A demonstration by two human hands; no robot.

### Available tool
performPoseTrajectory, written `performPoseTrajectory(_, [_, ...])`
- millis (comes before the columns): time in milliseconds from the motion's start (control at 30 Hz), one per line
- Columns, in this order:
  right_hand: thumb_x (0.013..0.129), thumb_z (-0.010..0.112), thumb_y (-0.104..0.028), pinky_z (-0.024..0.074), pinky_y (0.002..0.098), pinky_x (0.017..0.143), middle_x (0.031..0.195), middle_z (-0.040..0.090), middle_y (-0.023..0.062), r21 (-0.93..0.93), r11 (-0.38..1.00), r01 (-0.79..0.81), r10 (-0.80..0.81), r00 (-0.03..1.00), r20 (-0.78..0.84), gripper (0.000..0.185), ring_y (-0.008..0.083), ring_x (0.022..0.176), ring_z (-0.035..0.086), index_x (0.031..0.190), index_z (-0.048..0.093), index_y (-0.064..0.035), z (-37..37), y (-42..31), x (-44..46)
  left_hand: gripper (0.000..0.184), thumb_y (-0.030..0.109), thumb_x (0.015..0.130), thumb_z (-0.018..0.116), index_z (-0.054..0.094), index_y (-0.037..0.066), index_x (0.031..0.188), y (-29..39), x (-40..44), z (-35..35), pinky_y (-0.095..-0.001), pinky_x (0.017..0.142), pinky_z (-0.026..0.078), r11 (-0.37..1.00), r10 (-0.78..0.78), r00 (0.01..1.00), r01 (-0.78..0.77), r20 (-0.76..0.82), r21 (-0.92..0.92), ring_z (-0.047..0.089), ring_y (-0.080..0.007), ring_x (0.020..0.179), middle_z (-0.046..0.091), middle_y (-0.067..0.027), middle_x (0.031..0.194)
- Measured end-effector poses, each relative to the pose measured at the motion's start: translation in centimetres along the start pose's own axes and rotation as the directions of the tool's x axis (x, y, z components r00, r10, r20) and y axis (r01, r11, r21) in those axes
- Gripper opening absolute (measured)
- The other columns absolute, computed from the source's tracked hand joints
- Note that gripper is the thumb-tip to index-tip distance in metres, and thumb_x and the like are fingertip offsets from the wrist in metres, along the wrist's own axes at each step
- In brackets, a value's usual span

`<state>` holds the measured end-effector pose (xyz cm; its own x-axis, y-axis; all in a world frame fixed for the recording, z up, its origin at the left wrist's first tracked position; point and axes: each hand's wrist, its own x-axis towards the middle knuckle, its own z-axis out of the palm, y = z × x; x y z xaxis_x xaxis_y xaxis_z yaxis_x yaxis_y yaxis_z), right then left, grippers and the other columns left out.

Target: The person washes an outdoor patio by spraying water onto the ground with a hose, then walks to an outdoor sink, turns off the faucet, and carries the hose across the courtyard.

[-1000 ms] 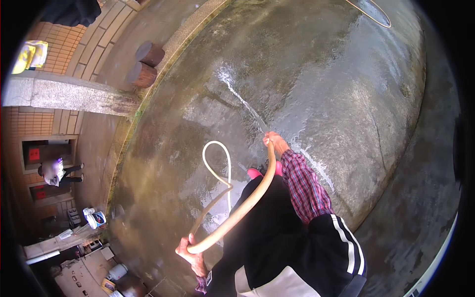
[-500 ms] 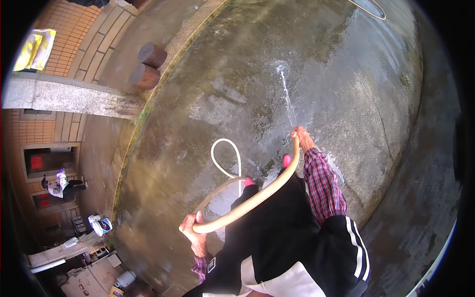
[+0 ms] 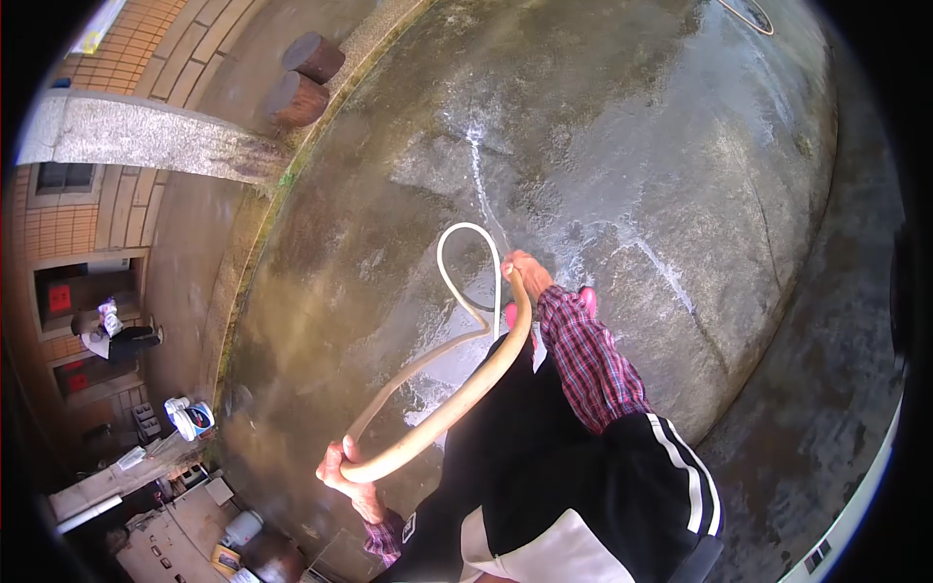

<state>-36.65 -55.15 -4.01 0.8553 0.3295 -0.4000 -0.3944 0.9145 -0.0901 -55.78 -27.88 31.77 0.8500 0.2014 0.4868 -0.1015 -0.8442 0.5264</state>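
Note:
A cream-coloured hose [image 3: 466,401] runs in a curve between my two hands. My right hand [image 3: 526,271] is closed round its outlet end, ahead of my body. From there a thin water jet [image 3: 479,175] shoots forward and breaks on the wet concrete floor [image 3: 321,321]. Lower left, my left hand [image 3: 345,476] is wrapped round the hose where it bends back. The rest of the hose goes off behind that hand and makes a loop on the floor close to my pink shoes [image 3: 588,299].
Two brown stump-like blocks [image 3: 297,98] stand beside the pale pillar [image 3: 146,136] at upper left. Another person [image 3: 112,335] is near a doorway on the left. A white bucket [image 3: 191,418] sits by the floor's left edge. Another hose section [image 3: 753,21] lies at the top right.
My right hand has swung left with the hose end, and the water now lands further left. My left hand has shifted left and slightly down. The view has turned a little.

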Motion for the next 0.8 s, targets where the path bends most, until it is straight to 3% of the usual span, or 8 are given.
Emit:
performPoseTrajectory(100, [0.068, 0.039, 0.002, 0.0372, 0.0233, 0.047, 0.06, 0.042, 0.0068, -0.364, 0.931, -0.017, -0.004, 0.998, -0.058, 0.003, 0.0129, 0.048, 0.041, 0.071, 0.039, -0.0003, 1.6, 2.2, 0.4, 0.03, 0.007, 0.071, 0.053, 0.035, 0.004, 0.048, -0.6, -1.0, -1.6, -0.0248, 0.036, 0.021, 0.995, 0.009, 0.998, -0.003, -0.058, 0.102, 0.028, -0.0081, 0.037, 0.033, -0.0024, 0.04])
performPoseTrajectory(233, [0.067, 0.04, 0.002, 0.0375, 0.025, 0.045, 0.061, 0.043, 0.0077, -0.434, 0.899, -0.059, 0.092, 0.994, 0.056, 0.006, 0.0145, 0.048, 0.042, 0.072, 0.04, -0.0011, -4.4, 2.1, 3.9, 0.029, 0.007, 0.071, 0.054, 0.036, 0.004, 0.048, -0.8, -2.1, -2.1, -0.0246, 0.036, 0.021, 0.994, -0.025, 0.998, 0.03, -0.053, 0.104, 0.028, -0.0082, 0.037, 0.033, -0.0025, 0.04])
performPoseTrajectory(333, [0.068, 0.041, -0.004, 0.0363, 0.026, 0.043, 0.056, 0.044, 0.0081, -0.384, 0.922, 0.048, -0.086, 0.993, -0.084, 0.003, 0.0157, 0.047, 0.043, 0.065, 0.043, -0.0023, -5.9, -0.2, 1.5, 0.028, 0.006, 0.07, 0.054, 0.037, 0.004, 0.049, -0.6, -2.8, -1.4, -0.0244, 0.036, 0.022, 0.997, -0.04, 0.999, 0.04, -0.008, 0.066, 0.029, -0.0082, 0.037, 0.034, -0.0028, 0.041])
performPoseTrajectory(400, [0.067, 0.043, -0.01, 0.0351, 0.0275, 0.042, 0.05, 0.044, 0.0081, -0.928, 0.223, 0.299, -0.422, 0.888, 0.185, 0.011, 0.0164, 0.046, 0.043, 0.059, 0.044, -0.0024, -4.7, -3.1, -3.7, 0.027, 0.005, 0.069, 0.055, 0.037, 0.003, 0.049, 0.2, -3.1, -0.3, -0.0241, 0.037, 0.025, 0.999, -0.003, 0.999, 0.001, 0.049, 0.041, 0.031, -0.0089, 0.038, 0.036, -0.0032, 0.042])
performPoseTrajectory(467, [0.066, 0.044, -0.016, 0.0344, 0.0301, 0.042, 0.049, 0.043, 0.0088, -0.855, -0.518, 0.028, -0.554, 0.75, 0.36, 0.016, 0.0175, 0.045, 0.042, 0.058, 0.045, -0.0022, -5.5, -4.7, -7.8, 0.025, 0.004, 0.068, 0.056, 0.038, 0.003, 0.05, 1.1, -3.2, 0.5, -0.0248, 0.038, 0.027, 0.999, 0.004, 0.99, -0.01, 0.143, 0.046, 0.036, -0.0123, 0.038, 0.04, -0.0044, 0.044])
performPoseTrajectory(533, [0.066, 0.044, -0.022, 0.0348, 0.0328, 0.043, 0.051, 0.045, 0.0128, -0.96, -0.243, -0.141, -0.526, 0.851, 0.008, 0.022, 0.0231, 0.046, 0.044, 0.058, 0.045, -0.0016, -6.5, -7.0, -11.3, 0.023, 0.004, 0.067, 0.056, 0.04, 0.003, 0.05, 1.2, -3.6, 1.4, -0.0261, 0.037, 0.028, 0.996, 0.071, 0.971, -0.081, 0.227, 0.034, 0.036, -0.0155, 0.037, 0.04, -0.0056, 0.044])
performPoseTrajectory(633, [0.067, 0.042, -0.027, 0.0358, 0.0389, 0.048, 0.056, 0.046, 0.0199, -0.93, -0.325, -0.172, -0.623, 0.779, 0.074, 0.028, 0.0352, 0.054, 0.045, 0.059, 0.045, -0.0001, -4.8, -7.5, -16.5, 0.021, 0.003, 0.066, 0.057, 0.042, 0.004, 0.051, 2.1, -4.2, 2.4, -0.0271, 0.037, 0.028, 0.989, 0.149, 0.947, -0.149, 0.284, -0.022, 0.036, -0.018, 0.036, 0.039, -0.0061, 0.043])
performPoseTrajectory(800, [0.069, 0.041, -0.023, 0.0358, 0.0379, 0.048, 0.058, 0.045, 0.0195, -0.86, -0.51, -0.009, -0.575, 0.748, 0.332, 0.024, 0.0337, 0.054, 0.046, 0.063, 0.045, 0.0005, -8.3, -5.2, -16.7, 0.02, 0.003, 0.065, 0.057, 0.043, 0.003, 0.051, 2.9, -5.1, 2.2, -0.0264, 0.038, 0.03, 0.987, 0.159, 0.941, -0.152, 0.3, -0.045, 0.039, -0.0178, 0.037, 0.041, -0.0062, 0.044])
